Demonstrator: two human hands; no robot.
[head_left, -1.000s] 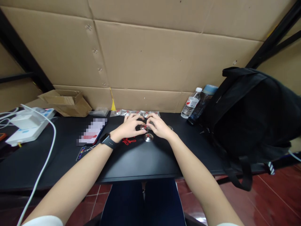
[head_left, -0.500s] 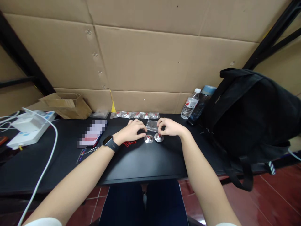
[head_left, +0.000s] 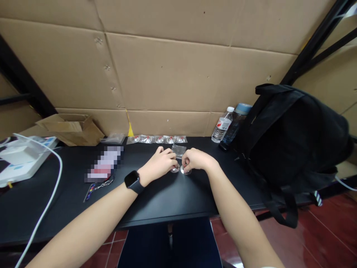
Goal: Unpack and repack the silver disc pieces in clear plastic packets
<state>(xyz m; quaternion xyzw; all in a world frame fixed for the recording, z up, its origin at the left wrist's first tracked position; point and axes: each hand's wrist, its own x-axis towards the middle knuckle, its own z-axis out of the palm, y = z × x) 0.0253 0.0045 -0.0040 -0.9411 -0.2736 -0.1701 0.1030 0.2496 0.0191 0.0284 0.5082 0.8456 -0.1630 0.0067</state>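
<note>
Two small silvery finger cymbals lie side by side on the black table, domed, each with a bit of red at its middle. My left hand [head_left: 163, 163] comes down on the left finger cymbal [head_left: 174, 170], with thumb and fingertips closed at its top. Over the right finger cymbal [head_left: 184, 171] my right hand [head_left: 195, 160] is bent down, its thumb and forefinger pinched at the centre. The fingers hide most of both tops. Just behind them lies a clear plastic bag [head_left: 179, 150].
Several bagged finger cymbals [head_left: 158, 139] line the back. To the left are a phone [head_left: 106, 163], a keychain [head_left: 97, 188], an open cardboard box [head_left: 74, 128] and a power strip [head_left: 33, 160] with a cable. A water bottle [head_left: 222, 125], a blue-lidded bottle [head_left: 237, 121] and a black backpack [head_left: 295, 141] stand right.
My left hand has moved onto the left cymbal and closed its fingers there. My right hand has reached lower over the right one. The view has shifted slightly.
</note>
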